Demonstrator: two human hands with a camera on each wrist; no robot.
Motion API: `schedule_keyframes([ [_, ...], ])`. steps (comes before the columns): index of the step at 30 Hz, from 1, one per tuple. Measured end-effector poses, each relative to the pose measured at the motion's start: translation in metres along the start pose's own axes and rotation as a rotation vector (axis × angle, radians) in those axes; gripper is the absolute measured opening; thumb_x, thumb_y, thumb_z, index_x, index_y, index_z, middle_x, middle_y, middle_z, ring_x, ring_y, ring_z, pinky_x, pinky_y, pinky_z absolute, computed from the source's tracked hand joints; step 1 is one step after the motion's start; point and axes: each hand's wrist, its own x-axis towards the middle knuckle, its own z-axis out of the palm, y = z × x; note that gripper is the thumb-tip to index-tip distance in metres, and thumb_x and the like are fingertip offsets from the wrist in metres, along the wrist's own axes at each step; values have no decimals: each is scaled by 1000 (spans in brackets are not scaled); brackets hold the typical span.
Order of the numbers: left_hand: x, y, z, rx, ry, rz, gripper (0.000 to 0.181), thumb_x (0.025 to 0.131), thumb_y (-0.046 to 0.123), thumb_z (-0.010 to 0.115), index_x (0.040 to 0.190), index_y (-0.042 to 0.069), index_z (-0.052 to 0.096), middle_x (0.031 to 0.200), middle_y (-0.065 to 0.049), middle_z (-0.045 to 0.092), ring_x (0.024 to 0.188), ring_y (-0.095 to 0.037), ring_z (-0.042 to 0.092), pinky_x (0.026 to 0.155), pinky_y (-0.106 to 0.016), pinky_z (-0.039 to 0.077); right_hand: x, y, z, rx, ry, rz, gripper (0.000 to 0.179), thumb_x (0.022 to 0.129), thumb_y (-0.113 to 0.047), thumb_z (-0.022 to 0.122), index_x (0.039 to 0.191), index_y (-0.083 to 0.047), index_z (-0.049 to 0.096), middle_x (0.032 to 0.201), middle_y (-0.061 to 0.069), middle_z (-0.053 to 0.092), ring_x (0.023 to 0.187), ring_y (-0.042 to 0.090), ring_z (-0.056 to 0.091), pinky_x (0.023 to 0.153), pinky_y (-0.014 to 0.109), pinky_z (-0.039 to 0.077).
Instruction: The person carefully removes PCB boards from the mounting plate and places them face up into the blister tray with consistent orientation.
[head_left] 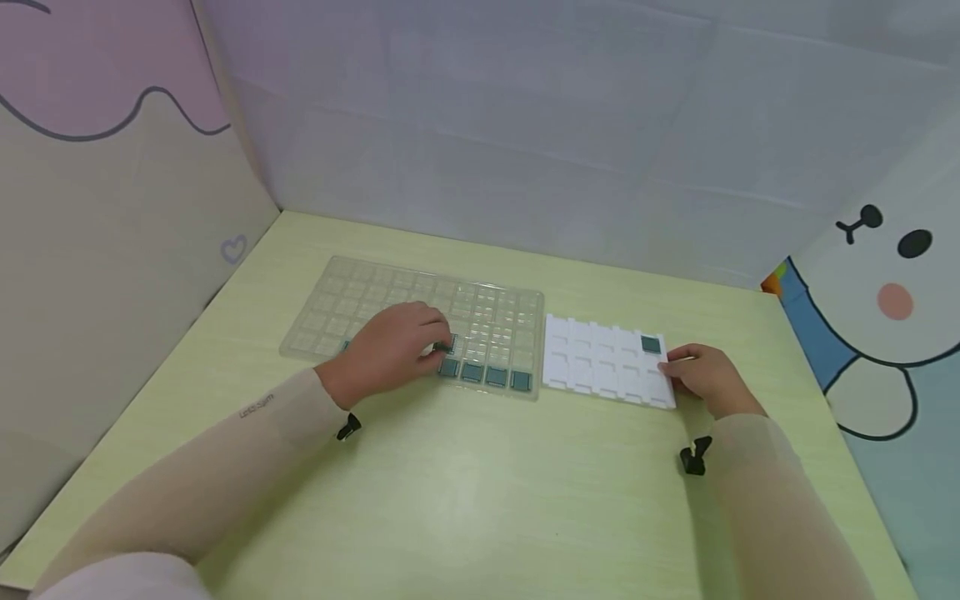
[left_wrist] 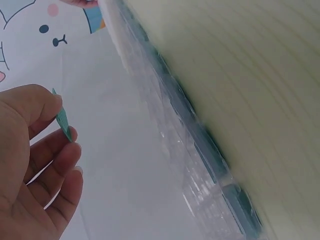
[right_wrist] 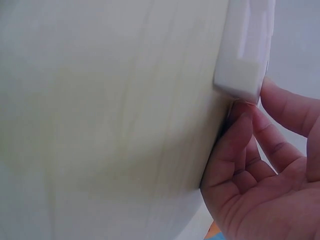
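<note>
My left hand (head_left: 396,346) is over the front part of a clear plastic tray (head_left: 375,277) with many pockets. Between thumb and fingertip it pinches a thin green circuit board module (left_wrist: 62,120), seen nearly edge-on in the left wrist view. Several like modules (head_left: 497,377) lie in the tray's front row, partly hidden by the hand. My right hand (head_left: 705,377) grips the right edge of a white pocketed tray (head_left: 570,360), thumb on top and fingers beneath the corner in the right wrist view. One green module (head_left: 651,344) sits in this tray's far right pocket.
Both trays lie side by side on a pale yellow wood-grain table (head_left: 465,492). A white wall panel (head_left: 525,167) stands behind them. Panels with cartoon drawings rise at the left and right table edges. A black clip (head_left: 696,457) hangs at the right wrist.
</note>
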Motion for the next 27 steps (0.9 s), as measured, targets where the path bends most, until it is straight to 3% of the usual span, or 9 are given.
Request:
schedule_keyframes([
  [7, -10, -10, -6, 0, -21, -13, 10, 87, 6, 80, 92, 13, 75, 98, 4, 71, 92, -19, 65, 82, -33, 53, 1, 2, -1, 3, -6, -19, 54, 104, -30, 62, 145, 1, 48, 138, 25, 50, 111, 36, 48, 96, 52, 39],
  [16, -32, -29, -13, -40, 2, -19, 12, 86, 2, 80, 92, 11, 74, 101, 1, 70, 96, -21, 65, 86, -36, 54, 3, 1, 1, -2, 1, -8, 52, 104, -30, 62, 145, 0, 49, 135, 23, 51, 111, 36, 48, 95, 51, 39],
  [27, -58, -48, -23, 11, -49, -72, 12, 86, 2, 81, 93, 8, 74, 103, -3, 70, 98, -24, 66, 88, -39, 54, 4, 1, 0, -9, 4, 11, 52, 103, -29, 62, 145, 0, 49, 137, 24, 50, 111, 35, 48, 93, 50, 39],
])
